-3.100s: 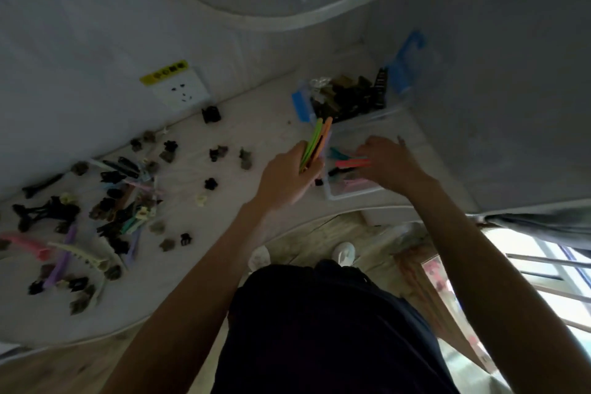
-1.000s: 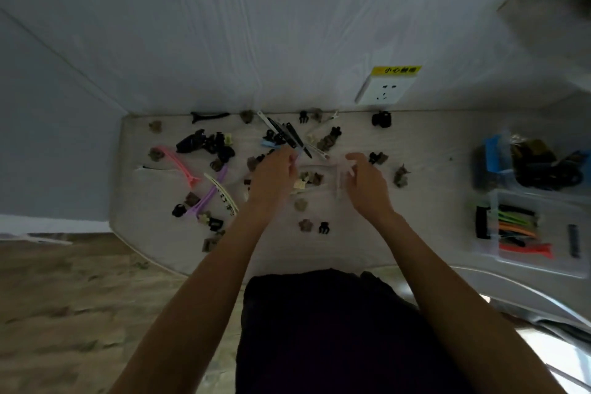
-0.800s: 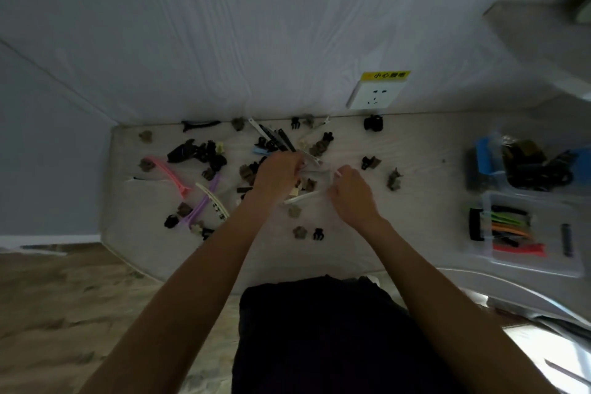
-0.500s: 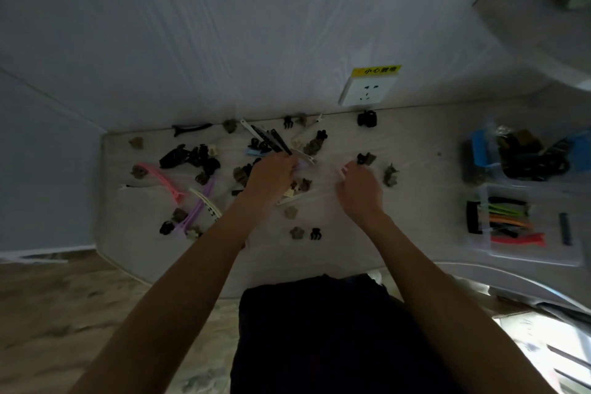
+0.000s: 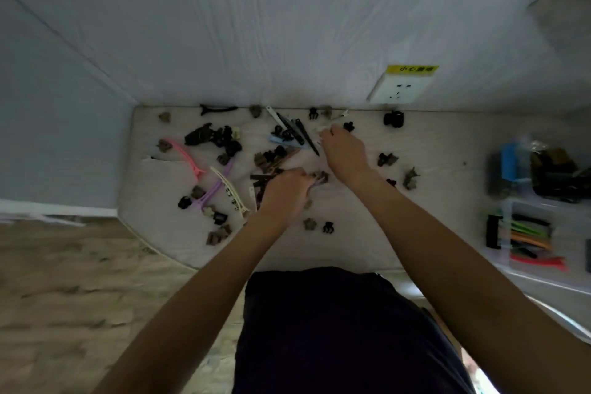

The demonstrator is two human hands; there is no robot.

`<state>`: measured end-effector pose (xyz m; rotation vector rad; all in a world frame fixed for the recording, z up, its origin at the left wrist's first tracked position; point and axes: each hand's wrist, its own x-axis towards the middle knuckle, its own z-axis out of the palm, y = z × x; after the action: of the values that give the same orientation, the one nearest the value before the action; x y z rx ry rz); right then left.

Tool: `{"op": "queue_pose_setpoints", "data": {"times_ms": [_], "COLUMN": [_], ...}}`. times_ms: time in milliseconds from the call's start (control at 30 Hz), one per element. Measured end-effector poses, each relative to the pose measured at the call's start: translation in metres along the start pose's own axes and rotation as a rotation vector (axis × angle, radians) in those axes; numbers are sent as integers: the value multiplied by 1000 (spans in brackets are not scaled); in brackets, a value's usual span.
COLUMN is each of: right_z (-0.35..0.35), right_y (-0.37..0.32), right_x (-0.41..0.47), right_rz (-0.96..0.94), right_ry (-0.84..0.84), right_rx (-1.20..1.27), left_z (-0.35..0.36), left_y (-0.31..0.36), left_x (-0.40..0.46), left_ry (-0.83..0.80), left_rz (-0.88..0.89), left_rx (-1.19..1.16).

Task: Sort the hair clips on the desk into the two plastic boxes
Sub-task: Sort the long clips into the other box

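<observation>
Many hair clips lie scattered on the pale desk [image 5: 358,243]: a pink long clip [image 5: 184,153], a purple one [image 5: 212,190], a cream one [image 5: 230,189], black long clips [image 5: 297,131] and small dark claw clips [image 5: 327,227]. My left hand [image 5: 284,192] is fisted over the middle of the pile, with a pale clip tip [image 5: 316,183] sticking out of it. My right hand [image 5: 343,150] reaches further back, fingertips pinched on a small white clip [image 5: 321,129]. At the right stand the far box [image 5: 556,176] of dark claw clips and the near box [image 5: 531,233] of long coloured clips.
A wall socket [image 5: 399,89] with a yellow label sits on the wall just behind the desk. The desk's curved front edge runs by my dark-clothed lap [image 5: 335,329]. Wood floor [image 5: 64,281] shows at the left.
My view turned from the boxes back to the clip pile. My left hand slid nearer and closed into a fist; my right hand moved back and left to the white clip by the black long clips.
</observation>
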<state>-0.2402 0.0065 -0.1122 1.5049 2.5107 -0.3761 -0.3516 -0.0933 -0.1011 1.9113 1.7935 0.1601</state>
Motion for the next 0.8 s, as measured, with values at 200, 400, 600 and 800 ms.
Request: {"op": "queue_pose_setpoints", "data": {"times_ms": [200, 400, 600, 800], "right_z": [14, 19, -9, -28], "right_y": [24, 49, 45, 39], "right_x": [-17, -35, -10, 37], "right_rz": [17, -39, -30, -225], "right_ry": [10, 84, 180, 92], "right_rx": [-79, -91, 257, -93], "left_z": [9, 12, 15, 19], "left_y": [3, -5, -11, -17], "left_x": [10, 12, 9, 7], "left_ry": [4, -63, -86, -108], "left_rz": [12, 40, 70, 49], "left_rx": [132, 86, 22, 30]}}
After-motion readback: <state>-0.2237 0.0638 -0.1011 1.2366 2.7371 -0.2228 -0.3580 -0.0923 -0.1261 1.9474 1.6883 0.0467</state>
